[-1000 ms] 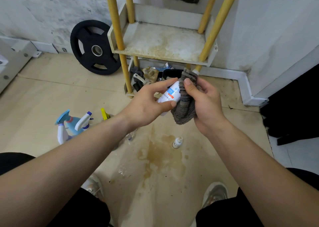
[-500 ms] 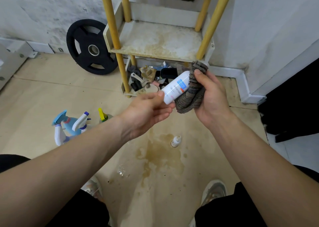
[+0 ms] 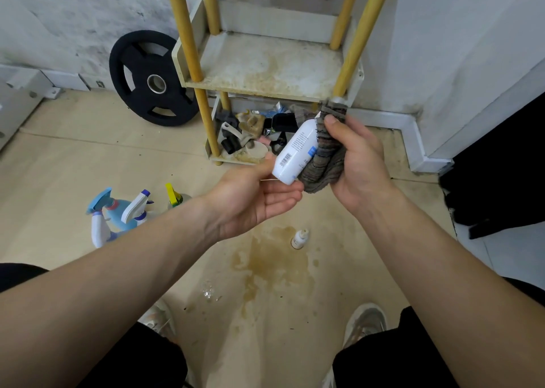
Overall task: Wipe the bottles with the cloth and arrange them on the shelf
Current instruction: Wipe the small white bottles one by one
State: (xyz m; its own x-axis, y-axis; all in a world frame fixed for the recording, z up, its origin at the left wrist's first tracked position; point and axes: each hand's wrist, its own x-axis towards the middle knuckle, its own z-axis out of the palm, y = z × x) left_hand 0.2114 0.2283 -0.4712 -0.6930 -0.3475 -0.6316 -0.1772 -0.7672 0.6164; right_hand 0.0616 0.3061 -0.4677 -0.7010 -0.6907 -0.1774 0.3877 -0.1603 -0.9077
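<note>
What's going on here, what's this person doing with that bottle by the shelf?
A person is wiping a white bottle with a striped cloth. The right hand grips the cloth wrapped round the bottle's upper part, while the left hand holds its base between thumb and fingers. The stained shelf tier in front has no bottles on it. Several spray bottles and a small bottle sit on the floor, not yet put away.

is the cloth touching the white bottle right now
Touching. The head view shows the cloth wrapped against the white bottle, with no gap between them, gripped by the right hand.
</note>
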